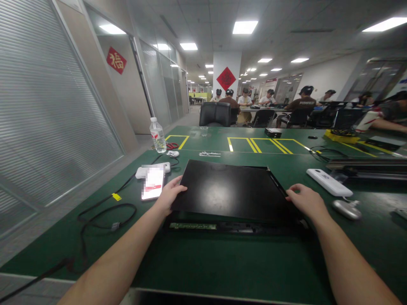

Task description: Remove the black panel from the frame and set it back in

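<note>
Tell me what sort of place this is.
Probably an electronics assembly or repair workshop: a green bench mat with yellow marked bays, a black panel held by the left hand and right hand above an exposed circuit strip, and other people seated at worktables behind.

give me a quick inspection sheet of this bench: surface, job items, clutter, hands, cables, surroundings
surface: green table with yellow marked boxes; no spills seen
job's things: black panel mid-table, a green circuit strip showing below its near edge
clutter: phone and white pack at left, water bottle and red scissors behind them, white box and a silver mouse-like thing at right
hands: left hand on the panel's left edge, right hand on its right edge; grip underneath hidden
cables: black cable looped at left, another coil far right
surroundings: blinds at left, people seated at far tables, red diamond sign on a pillar
</note>
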The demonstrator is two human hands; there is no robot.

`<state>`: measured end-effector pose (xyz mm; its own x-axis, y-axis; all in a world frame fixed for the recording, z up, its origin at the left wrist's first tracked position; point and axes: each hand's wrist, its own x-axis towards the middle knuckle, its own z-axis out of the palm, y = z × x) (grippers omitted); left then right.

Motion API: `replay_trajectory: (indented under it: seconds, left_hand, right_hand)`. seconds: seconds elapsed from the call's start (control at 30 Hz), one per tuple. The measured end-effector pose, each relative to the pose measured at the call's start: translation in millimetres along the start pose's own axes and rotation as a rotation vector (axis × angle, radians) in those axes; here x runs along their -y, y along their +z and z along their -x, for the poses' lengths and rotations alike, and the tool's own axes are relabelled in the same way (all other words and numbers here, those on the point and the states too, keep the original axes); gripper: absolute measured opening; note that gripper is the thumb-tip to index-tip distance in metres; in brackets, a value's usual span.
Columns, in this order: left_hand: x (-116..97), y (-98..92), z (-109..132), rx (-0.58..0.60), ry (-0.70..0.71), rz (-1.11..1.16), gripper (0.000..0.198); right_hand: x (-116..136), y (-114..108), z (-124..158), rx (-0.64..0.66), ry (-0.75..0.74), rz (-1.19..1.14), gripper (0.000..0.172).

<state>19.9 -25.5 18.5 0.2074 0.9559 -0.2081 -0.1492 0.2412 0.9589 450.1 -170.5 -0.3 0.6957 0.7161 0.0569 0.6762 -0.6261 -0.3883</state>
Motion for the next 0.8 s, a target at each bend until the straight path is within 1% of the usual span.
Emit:
replay_trajectory:
  seconds: [0.1,0.3,0.37,0.43,0.57,0.8]
  left_hand:
    - [-2.2,1.5,1.7,-0.019,-0.011,0.011,0.068]
    - [-3.4,1.5,1.4,-0.030,-0.040,0.023,0.067]
    - [-2.3,0.4,-0.4,-0.047,-0.060,0.032,0.063]
    - [-1.2,-0.9,-2.3,-0.050,-0.067,0.046,0.055]
    - [-1.6,-3.6,-4.9,-0.060,-0.040,0.058,0.042]
    - [-2.0,-7.8,-4.6,-0.056,0.057,-0.012,0.037]
  right_hand:
    - [0.5,-0.7,0.0,0.018,0.034,0.007,0.029]
    - [2.3,-3.5,1.5,0.019,0.036,-0.034,0.028]
    - [3.0,-4.1,2.1,0.027,0.047,-0.045,0.026]
    - [3.9,-4.6,2.8,0.025,0.053,-0.056,0.024]
    - [5.7,-5.5,4.0,0.014,0.046,-0.074,0.022]
    - [7.4,-6.5,4.8,0.027,0.058,-0.068,0.023]
